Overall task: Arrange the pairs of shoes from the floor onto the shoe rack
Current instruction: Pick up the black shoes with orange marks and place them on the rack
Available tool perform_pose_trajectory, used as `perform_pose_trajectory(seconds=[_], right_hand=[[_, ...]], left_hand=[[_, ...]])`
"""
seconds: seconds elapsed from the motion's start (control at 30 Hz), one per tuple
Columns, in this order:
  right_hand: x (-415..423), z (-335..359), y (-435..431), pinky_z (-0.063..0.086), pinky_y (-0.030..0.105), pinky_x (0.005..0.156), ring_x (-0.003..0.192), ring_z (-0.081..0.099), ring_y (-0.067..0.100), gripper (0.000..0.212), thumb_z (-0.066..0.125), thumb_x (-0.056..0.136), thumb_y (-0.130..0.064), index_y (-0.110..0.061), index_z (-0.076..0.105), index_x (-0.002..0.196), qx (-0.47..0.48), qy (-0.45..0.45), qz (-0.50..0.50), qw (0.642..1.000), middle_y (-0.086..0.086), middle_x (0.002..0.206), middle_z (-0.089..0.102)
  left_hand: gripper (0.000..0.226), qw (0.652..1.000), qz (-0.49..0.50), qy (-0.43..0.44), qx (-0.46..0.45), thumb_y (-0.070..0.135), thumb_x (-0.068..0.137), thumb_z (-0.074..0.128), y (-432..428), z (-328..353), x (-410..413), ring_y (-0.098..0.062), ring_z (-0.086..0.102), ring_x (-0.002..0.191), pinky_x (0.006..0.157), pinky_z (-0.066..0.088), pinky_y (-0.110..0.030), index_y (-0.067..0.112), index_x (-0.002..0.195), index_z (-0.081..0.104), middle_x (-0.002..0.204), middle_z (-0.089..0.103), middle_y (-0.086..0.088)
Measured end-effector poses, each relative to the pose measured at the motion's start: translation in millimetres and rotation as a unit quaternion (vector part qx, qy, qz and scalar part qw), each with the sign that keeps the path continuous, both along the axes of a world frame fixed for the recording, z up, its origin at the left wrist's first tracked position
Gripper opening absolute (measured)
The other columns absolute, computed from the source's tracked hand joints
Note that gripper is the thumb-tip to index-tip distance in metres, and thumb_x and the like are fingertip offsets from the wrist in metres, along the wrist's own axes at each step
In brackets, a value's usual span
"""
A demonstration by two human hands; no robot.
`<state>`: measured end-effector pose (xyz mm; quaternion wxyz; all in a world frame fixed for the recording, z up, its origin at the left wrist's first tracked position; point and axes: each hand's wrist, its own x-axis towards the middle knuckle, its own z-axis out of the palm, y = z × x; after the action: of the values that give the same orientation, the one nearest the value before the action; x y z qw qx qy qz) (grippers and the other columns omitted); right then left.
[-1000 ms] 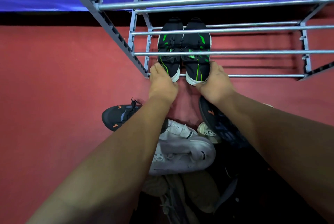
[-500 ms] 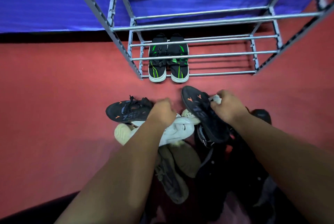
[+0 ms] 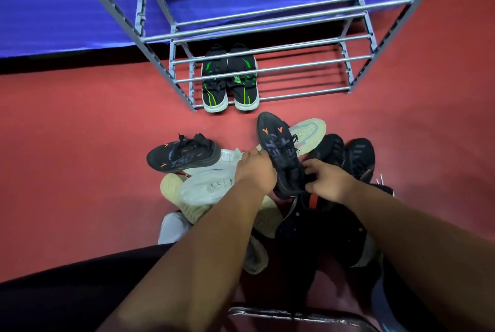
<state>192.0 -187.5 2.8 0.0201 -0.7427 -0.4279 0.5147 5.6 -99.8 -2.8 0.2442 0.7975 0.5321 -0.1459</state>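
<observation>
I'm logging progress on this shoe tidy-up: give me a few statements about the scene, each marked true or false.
1. A black-and-green pair sits on the shoe rack's lowest tier. True.
2. The left hand and right hand both hold one black shoe with orange marks. True.
3. Its match is already on the rack. False: the mate lies on the floor, left of the hands.
4. White shoes fill the upper tiers. False: the white shoes lie in the floor pile.
</observation>
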Motion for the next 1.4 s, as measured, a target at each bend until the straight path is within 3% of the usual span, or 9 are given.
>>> perform_pose_trajectory(seconds=[0.13, 0.27, 0.37, 0.5, 0.63, 0.97, 1.1, 1.27, 1.4], right_hand=[[18, -4, 1, 0.051, 0.018, 0.085, 0.114, 0.066, 0.023, 0.037, 0.049, 0.100, -0.004, -0.014, 0.067, 0.131, 0.016, -0.029, -0.007, 0.999, 0.006, 0.127, 0.071], [35, -13, -6, 0.058, 0.040, 0.083, 0.089, 0.068, 0.028, 0.024, 0.050, 0.099, -0.018, -0.018, 0.070, 0.111, 0.049, -0.119, -0.049, 0.990, 0.009, 0.104, 0.073], [30, -26, -6, 0.058, 0.043, 0.073, 0.080, 0.067, 0.028, 0.015, 0.052, 0.099, -0.028, -0.021, 0.065, 0.098, 0.097, -0.114, -0.054, 0.987, 0.006, 0.089, 0.071], [1, -31, 18, 0.054, 0.044, 0.091, 0.111, 0.063, 0.035, 0.036, 0.050, 0.098, -0.042, -0.017, 0.066, 0.118, 0.182, -0.121, -0.058, 0.974, 0.010, 0.115, 0.070], [-31, -30, 48, 0.046, 0.047, 0.108, 0.129, 0.053, 0.034, 0.079, 0.056, 0.087, -0.069, -0.014, 0.049, 0.142, 0.088, -0.054, -0.092, 0.990, 0.010, 0.141, 0.056], [-71, -58, 85, 0.043, 0.051, 0.108, 0.134, 0.044, 0.045, 0.112, 0.076, 0.080, -0.060, 0.001, 0.019, 0.155, -0.011, -0.163, -0.044, 0.986, 0.018, 0.153, 0.033], [-73, -67, 88, 0.046, 0.053, 0.106, 0.133, 0.047, 0.045, 0.114, 0.075, 0.084, -0.056, 0.003, 0.012, 0.158, 0.003, -0.181, -0.043, 0.983, 0.019, 0.154, 0.031], [-69, -68, 86, 0.048, 0.050, 0.102, 0.127, 0.054, 0.047, 0.109, 0.074, 0.083, -0.057, 0.004, 0.022, 0.156, 0.042, -0.183, -0.043, 0.981, 0.023, 0.151, 0.037], [-64, -56, 90, 0.048, 0.045, 0.098, 0.123, 0.058, 0.041, 0.096, 0.080, 0.078, -0.058, -0.001, 0.040, 0.143, 0.034, -0.175, -0.040, 0.983, 0.019, 0.143, 0.048]], left_hand=[[0.045, 0.999, 0.045, 0.014, -0.009, 0.041, 0.095, 0.051, 11, -4, 23, -0.034, 0.053, 0.122, 0.105, 0.040, -0.049, 0.012, 0.129, 0.049, 0.127, 0.061, -0.013], [0.071, 0.997, 0.068, 0.041, -0.009, 0.065, 0.088, 0.053, 12, -14, 45, -0.032, 0.060, 0.117, 0.114, 0.029, -0.061, 0.014, 0.137, 0.043, 0.121, 0.064, -0.008], [0.060, 0.994, 0.110, -0.003, 0.001, 0.057, 0.093, 0.055, 16, -18, 44, -0.034, 0.061, 0.115, 0.101, 0.046, -0.052, 0.014, 0.133, 0.045, 0.123, 0.062, -0.010], [0.031, 0.986, 0.139, -0.074, 0.049, 0.039, 0.099, 0.048, 39, -17, 19, -0.037, 0.067, 0.100, 0.081, 0.055, -0.042, 0.019, 0.121, 0.057, 0.110, 0.071, -0.009], [0.034, 0.963, 0.253, -0.080, 0.053, 0.034, 0.094, 0.052, 74, -13, -24, -0.036, 0.066, 0.100, 0.083, 0.054, -0.041, 0.017, 0.123, 0.056, 0.113, 0.070, -0.010], [0.099, 0.808, 0.588, 0.041, 0.007, 0.072, 0.074, 0.063, 127, -45, -119, -0.041, 0.046, 0.134, 0.110, 0.042, -0.049, 0.006, 0.145, 0.036, 0.147, 0.041, -0.018], [0.124, 0.854, 0.485, 0.115, -0.149, 0.097, 0.064, 0.026, 160, -61, -125, -0.037, 0.026, 0.152, 0.122, 0.020, -0.052, 0.020, 0.160, 0.032, 0.166, 0.027, -0.015], [0.135, 0.859, 0.430, 0.141, -0.240, 0.098, 0.034, 0.043, 224, -212, -165, -0.039, 0.042, 0.141, 0.112, 0.032, -0.060, 0.028, 0.150, 0.048, 0.159, 0.042, -0.011], [0.110, 0.872, 0.400, 0.100, -0.263, 0.082, 0.074, 0.059, 198, -152, -149, -0.031, 0.023, 0.153, 0.124, 0.015, -0.054, 0.022, 0.161, 0.028, 0.165, 0.028, -0.005]])
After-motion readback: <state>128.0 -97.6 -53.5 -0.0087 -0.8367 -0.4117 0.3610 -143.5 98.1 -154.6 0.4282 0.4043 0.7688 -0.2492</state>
